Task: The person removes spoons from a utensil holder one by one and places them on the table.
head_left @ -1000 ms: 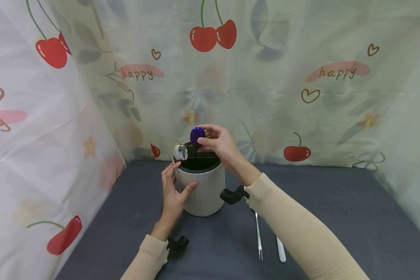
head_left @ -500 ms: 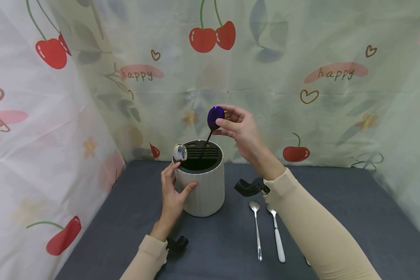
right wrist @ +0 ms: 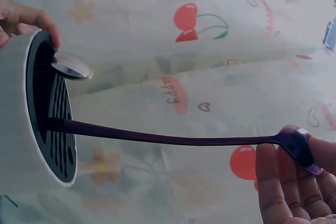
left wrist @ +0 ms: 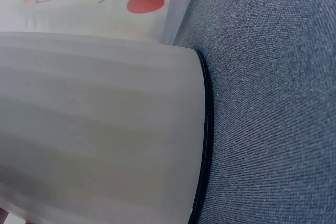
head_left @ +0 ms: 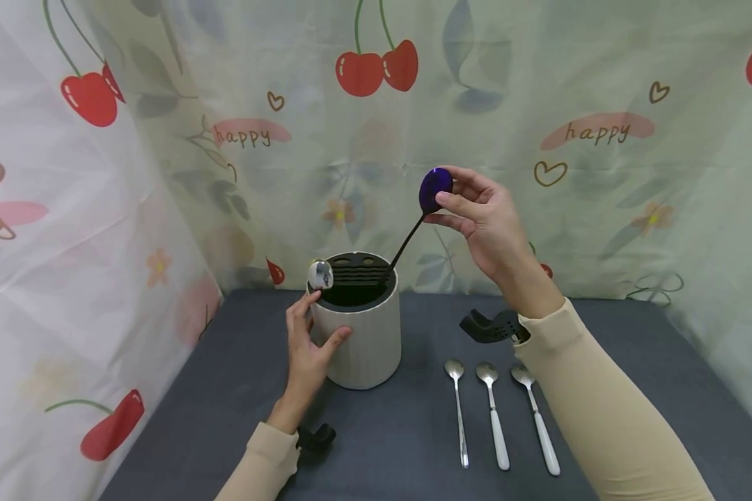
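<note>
My right hand (head_left: 485,226) pinches the bowl of a dark purple spoon (head_left: 435,189) between thumb and fingers, above and right of the utensil holder (head_left: 363,348). Its long thin handle slants down to the left, the end overlapping the holder's opening; in the right wrist view the purple spoon (right wrist: 173,139) reaches to the slotted black top. My left hand (head_left: 307,355) rests on the left side of this pale ribbed cylinder, thumb on the front and fingertips at the rim. A shiny silver spoon (head_left: 321,274) stands in the holder beside those fingertips.
On the dark grey tablecloth (head_left: 401,445), right of the holder, three spoons lie side by side: a silver spoon (head_left: 457,410), a white-handled spoon (head_left: 495,410) and another white-handled spoon (head_left: 537,417), partly near the right sleeve. A cherry-print curtain (head_left: 407,139) surrounds the table.
My right hand has lifted the purple spoon up and to the right, drawing most of its handle out of the holder. The left hand has stayed on the holder. The spoons on the table have come into view.
</note>
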The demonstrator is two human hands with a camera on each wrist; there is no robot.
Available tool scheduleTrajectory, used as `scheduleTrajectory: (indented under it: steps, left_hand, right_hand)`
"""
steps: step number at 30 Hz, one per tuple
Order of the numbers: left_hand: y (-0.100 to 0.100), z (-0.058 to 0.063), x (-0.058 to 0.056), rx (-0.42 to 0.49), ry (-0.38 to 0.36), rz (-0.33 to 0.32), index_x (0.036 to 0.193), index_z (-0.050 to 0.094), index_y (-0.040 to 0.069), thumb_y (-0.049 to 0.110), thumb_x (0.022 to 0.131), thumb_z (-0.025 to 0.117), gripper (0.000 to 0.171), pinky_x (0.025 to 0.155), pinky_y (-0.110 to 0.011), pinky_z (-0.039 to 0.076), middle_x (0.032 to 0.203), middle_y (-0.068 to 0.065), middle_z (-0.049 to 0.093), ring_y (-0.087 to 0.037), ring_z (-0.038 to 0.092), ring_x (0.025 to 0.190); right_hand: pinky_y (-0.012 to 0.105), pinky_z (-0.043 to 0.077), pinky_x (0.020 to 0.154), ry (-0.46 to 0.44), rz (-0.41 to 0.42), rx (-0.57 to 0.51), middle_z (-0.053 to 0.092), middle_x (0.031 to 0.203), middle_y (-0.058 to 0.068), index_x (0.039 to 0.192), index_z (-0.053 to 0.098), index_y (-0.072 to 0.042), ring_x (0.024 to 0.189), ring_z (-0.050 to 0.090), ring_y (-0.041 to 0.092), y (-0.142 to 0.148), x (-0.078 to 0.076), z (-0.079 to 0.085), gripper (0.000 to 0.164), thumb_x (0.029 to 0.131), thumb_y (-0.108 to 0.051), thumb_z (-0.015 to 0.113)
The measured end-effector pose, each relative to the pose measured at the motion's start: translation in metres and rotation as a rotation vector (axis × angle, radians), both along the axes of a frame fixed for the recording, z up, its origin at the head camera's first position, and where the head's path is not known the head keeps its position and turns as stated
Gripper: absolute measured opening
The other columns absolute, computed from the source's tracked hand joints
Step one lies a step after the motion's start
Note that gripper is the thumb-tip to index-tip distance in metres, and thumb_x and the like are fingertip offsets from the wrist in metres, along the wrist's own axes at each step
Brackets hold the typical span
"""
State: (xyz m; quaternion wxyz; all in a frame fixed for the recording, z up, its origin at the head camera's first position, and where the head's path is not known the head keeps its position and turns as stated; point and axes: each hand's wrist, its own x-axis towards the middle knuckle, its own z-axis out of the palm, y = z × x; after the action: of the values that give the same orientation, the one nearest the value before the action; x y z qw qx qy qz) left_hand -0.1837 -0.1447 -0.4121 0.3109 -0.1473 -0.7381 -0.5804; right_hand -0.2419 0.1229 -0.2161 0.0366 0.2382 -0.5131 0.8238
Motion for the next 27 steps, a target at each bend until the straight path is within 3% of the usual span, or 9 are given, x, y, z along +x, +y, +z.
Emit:
scheduleTrajectory:
  steps: [5,9,14,19,27]
  left_hand:
    - [-0.001,-0.002,-0.001,0.001,-0.001,-0.003,0.150,0.042,0.002,-0.004,0.086,0.081,0.076,0.115,-0.073,0.026,0.150,-0.025,0.034,-0.036,0.032,0.146]
    - [-0.006,-0.015,-0.011,0.001,-0.004,-0.002,0.152,0.041,0.005,-0.003,0.085,0.082,0.079,0.115,-0.073,0.026,0.152,-0.024,0.033,-0.036,0.031,0.147]
    - [-0.012,-0.031,-0.023,-0.007,-0.004,0.004,0.154,0.041,0.015,0.009,0.086,0.085,0.081,0.116,-0.072,0.026,0.154,-0.016,0.033,-0.030,0.029,0.149]
    - [-0.014,-0.035,-0.025,-0.026,0.019,0.003,0.155,0.042,0.022,0.024,0.090,0.085,0.078,0.114,-0.073,0.028,0.155,-0.009,0.034,-0.025,0.030,0.149]
    - [-0.014,-0.034,-0.025,-0.032,0.025,0.005,0.156,0.041,0.025,0.039,0.091,0.082,0.078,0.113,-0.075,0.027,0.155,-0.009,0.034,-0.024,0.030,0.149]
  right_hand:
    - [0.039,0.063,0.079,0.002,0.001,-0.024,0.067,0.105,0.011,0.122,0.070,-0.002,0.094,0.068,0.024,0.016,-0.001,-0.001,0.029,0.098,0.012,0.063]
    - [0.039,0.063,0.079,0.003,0.004,-0.043,0.068,0.105,0.012,0.121,0.071,-0.001,0.097,0.067,0.024,0.029,-0.001,-0.001,0.028,0.097,0.012,0.064]
    - [0.039,0.063,0.080,-0.013,-0.008,-0.039,0.069,0.108,0.013,0.125,0.070,0.001,0.098,0.069,0.024,0.042,0.000,-0.001,0.030,0.096,0.009,0.067]
    - [0.038,0.063,0.081,-0.021,-0.010,0.004,0.069,0.113,0.013,0.129,0.068,0.002,0.097,0.070,0.024,0.055,-0.001,-0.006,0.033,0.097,0.009,0.067]
    - [0.035,0.062,0.081,-0.050,-0.030,0.075,0.069,0.112,0.012,0.130,0.068,0.001,0.100,0.067,0.024,0.077,-0.002,-0.016,0.033,0.097,0.007,0.067]
